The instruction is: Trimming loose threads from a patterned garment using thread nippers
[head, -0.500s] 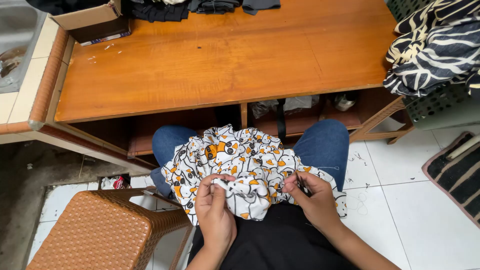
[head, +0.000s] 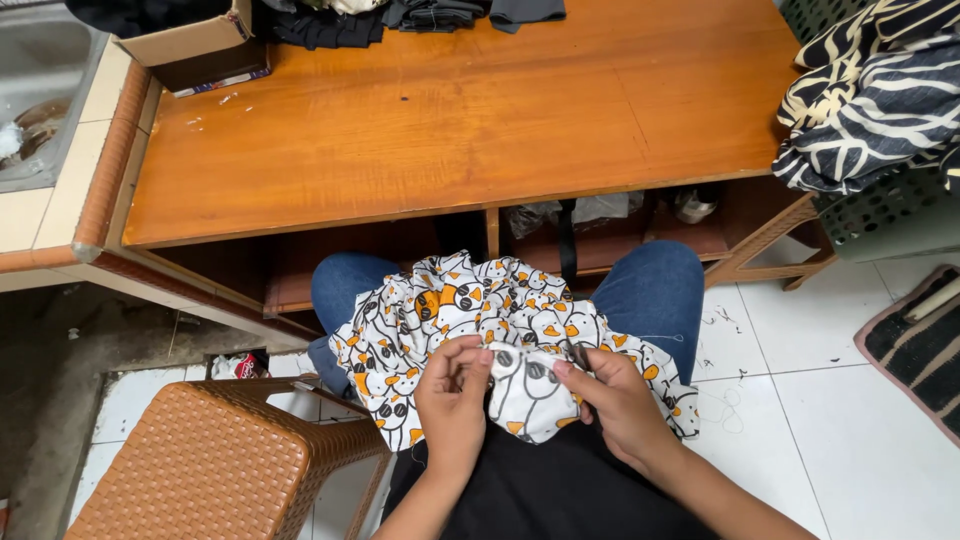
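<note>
A white cloth [head: 450, 305] printed with black and orange cartoon figures lies bunched across my lap, over blue jeans. My left hand [head: 452, 400] pinches a fold of the cloth near its front edge, fingers curled in. My right hand [head: 620, 400] grips the same fold from the right side, with something small and dark between its fingers that I cannot make out. Both hands sit close together, just under the wooden table's front edge.
A wooden table [head: 420, 130] fills the top, with a cardboard box [head: 190, 45] and dark clothes at its back. A brown woven plastic stool [head: 210, 465] stands at my left. A striped black and white fabric [head: 880, 90] lies on a green basket at right. White tiled floor [head: 850, 420] spreads at right.
Both hands have shifted slightly on the cloth, bunching a fold up between them. The cloth stays on my lap.
</note>
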